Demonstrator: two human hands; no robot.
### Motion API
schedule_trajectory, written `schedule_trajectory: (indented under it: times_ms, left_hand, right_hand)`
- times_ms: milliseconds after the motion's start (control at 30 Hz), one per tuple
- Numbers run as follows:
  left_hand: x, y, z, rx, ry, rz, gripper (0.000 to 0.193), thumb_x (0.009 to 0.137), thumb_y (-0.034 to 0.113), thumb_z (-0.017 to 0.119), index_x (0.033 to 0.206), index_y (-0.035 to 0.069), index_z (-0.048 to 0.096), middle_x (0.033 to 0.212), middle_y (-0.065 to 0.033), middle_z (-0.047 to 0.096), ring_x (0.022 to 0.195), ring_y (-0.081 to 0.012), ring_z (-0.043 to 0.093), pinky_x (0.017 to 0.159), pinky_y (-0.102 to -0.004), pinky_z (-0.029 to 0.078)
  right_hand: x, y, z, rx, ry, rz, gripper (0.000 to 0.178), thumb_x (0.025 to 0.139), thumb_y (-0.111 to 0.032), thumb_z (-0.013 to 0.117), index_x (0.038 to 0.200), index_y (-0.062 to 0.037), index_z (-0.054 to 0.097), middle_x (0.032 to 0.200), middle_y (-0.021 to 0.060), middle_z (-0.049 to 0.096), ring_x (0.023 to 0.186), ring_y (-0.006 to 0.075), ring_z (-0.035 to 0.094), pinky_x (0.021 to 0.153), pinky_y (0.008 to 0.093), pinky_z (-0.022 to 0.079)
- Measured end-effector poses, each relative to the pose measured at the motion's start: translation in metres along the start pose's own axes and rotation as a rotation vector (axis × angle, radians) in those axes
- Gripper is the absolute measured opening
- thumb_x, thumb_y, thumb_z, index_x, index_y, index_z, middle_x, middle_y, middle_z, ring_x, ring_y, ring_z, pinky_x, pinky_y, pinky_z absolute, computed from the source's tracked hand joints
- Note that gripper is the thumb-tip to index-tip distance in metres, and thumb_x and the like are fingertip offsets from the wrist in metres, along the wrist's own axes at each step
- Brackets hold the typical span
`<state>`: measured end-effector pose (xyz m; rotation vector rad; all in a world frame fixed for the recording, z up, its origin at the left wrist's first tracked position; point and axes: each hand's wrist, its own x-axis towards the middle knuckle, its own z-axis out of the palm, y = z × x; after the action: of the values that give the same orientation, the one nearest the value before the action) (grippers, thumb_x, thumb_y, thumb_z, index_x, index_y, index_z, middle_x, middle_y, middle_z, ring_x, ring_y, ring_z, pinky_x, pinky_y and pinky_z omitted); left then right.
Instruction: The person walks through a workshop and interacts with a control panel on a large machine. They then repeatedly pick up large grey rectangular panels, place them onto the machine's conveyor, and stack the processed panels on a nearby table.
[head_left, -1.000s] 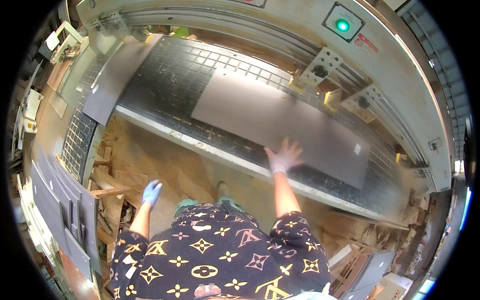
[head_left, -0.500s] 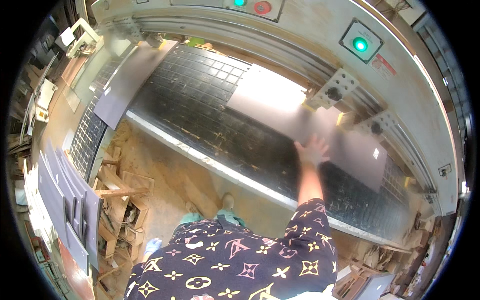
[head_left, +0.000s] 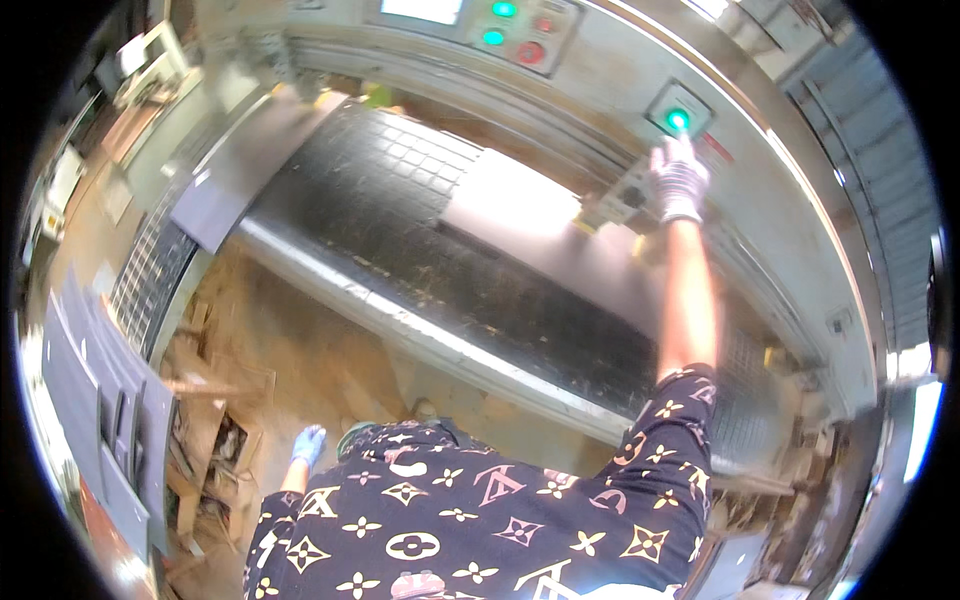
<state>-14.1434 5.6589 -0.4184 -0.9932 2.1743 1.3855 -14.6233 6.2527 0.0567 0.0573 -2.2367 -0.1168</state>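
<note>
My right hand (head_left: pixel 680 182), in a striped glove, reaches up to the machine's upper beam. Its index finger is stretched out onto a lit green button (head_left: pixel 678 119), and I see nothing held in it. Below and left of it, a flat grey panel (head_left: pixel 520 205) lies on the black slatted bed (head_left: pixel 390 235) under the beam. My left hand (head_left: pixel 309 445), in a pale blue glove, hangs low at my left side away from the machine. Its fingers look loosely extended, with no object visible in them.
A second grey panel (head_left: pixel 215 205) lies across the bed's left end. Several grey panels (head_left: pixel 100 390) are stacked at the lower left, beside wooden offcuts (head_left: pixel 210 450). More buttons sit on a control panel (head_left: pixel 525 30) on the beam. The bed's pale front edge (head_left: pixel 400 325) crosses before me.
My right hand has left the grey panel and moved up and right to the green button. My left hand has risen slightly into view. The whole view has shifted a little.
</note>
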Motion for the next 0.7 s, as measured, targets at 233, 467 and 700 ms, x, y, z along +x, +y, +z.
schedule_trajectory:
  times_ms: [233, 467, 700]
  left_hand:
    - [-0.052, 0.079, 0.041, 0.223, -0.013, 0.105, 0.043, 0.080, 0.037, 0.050, 0.108, 0.007, 0.056, 0.112, -0.0121, 0.054, 0.106, -0.0269, 0.050, 0.090, -0.0342, 0.038]
    - [-0.026, 0.016, 0.050, -0.207, 0.161, -0.043, 0.033, 0.078, 0.029, 0.058, 0.100, 0.005, 0.058, 0.100, -0.0132, 0.060, 0.092, -0.0251, 0.057, 0.082, -0.0335, 0.044]
    - [0.042, 0.087, -0.091, -0.762, 0.119, -0.090, 0.030, 0.079, 0.024, 0.060, 0.105, 0.012, 0.051, 0.068, 0.0030, 0.049, 0.055, -0.0080, 0.043, 0.046, -0.0247, 0.037]
  right_hand:
    - [-0.002, 0.079, 0.011, -0.130, -0.482, 0.139, 0.049, 0.071, -0.032, 0.050, 0.111, -0.0039, 0.051, 0.113, 0.0180, 0.050, 0.098, 0.0320, 0.051, 0.085, 0.0394, 0.040]
    - [-0.074, 0.013, 0.015, 0.395, -0.016, 0.013, 0.024, 0.082, -0.016, 0.052, 0.098, 0.0008, 0.057, 0.097, 0.0155, 0.058, 0.088, 0.0258, 0.055, 0.080, 0.0328, 0.043]
    - [-0.251, -0.179, -0.003, 0.765, -0.499, 0.287, 0.018, 0.080, -0.003, 0.051, 0.097, 0.0008, 0.056, 0.095, 0.0091, 0.057, 0.086, 0.0175, 0.053, 0.080, 0.0278, 0.043]
